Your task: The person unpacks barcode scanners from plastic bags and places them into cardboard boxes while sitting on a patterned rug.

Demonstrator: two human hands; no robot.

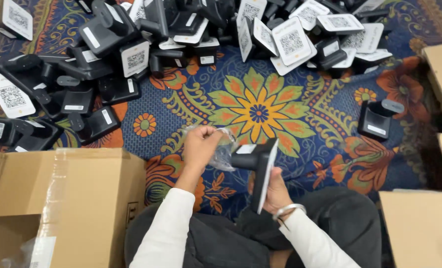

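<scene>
A person sits cross-legged on a floor covering patterned with orange and yellow flowers (258, 110), working between cardboard boxes. The right hand (275, 191), a silver bangle (289, 210) at the wrist, is closed around a black stand with a flat white-faced panel (260, 171), held upright on edge just above the lap, its black base pointing toward the other hand. The left hand (199, 146) pinches a crumpled clear plastic bag (224, 149) between thumb and fingers, the bag touching or just beside the stand's base; whether the bag is partly over the base cannot be told.

Beyond the hands, a large heap of like black stands (146, 44), many showing white square-code cards, spreads across the top of the view. One more stand (376, 119) lies apart to the right. An open brown box (67, 198) sits at the person's left, and further box flaps (421, 226) at the right.

The risks here appear small but real. The thin bag looks liable to tear if it snags on the stand's corner, and the grip low on the panel's edge may let the heavier base tip the piece out of the hand. The loose heap also seems apt to slide, which could scuff the white faces.
</scene>
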